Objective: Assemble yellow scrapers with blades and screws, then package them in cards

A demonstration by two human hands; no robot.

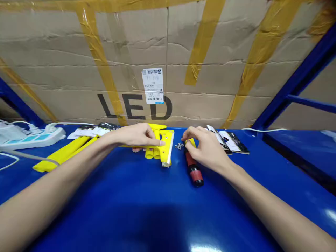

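The left hand (136, 135) is closed on a yellow moulded plastic housing (161, 147) — fingers curled over its top edge, thumb under it, near the bench's far edge at twelve o'clock. It looks light, stiff and rather slick, best gripped along the flat flanges. At three o'clock of it, the right hand (207, 148) rests its loosely bent fingers on a red-and-black handled screwdriver (193, 168), just beside a small pile of silvery screws (179, 145) — the grip cannot be made out as clamped. All lies on the glossy blue bench top (147, 203).

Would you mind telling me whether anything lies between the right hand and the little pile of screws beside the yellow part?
Nothing visible does. The right hand rests over the red-handled screwdriver, and the screws lie on bare blue table just to its left, beside the yellow part under the left hand.
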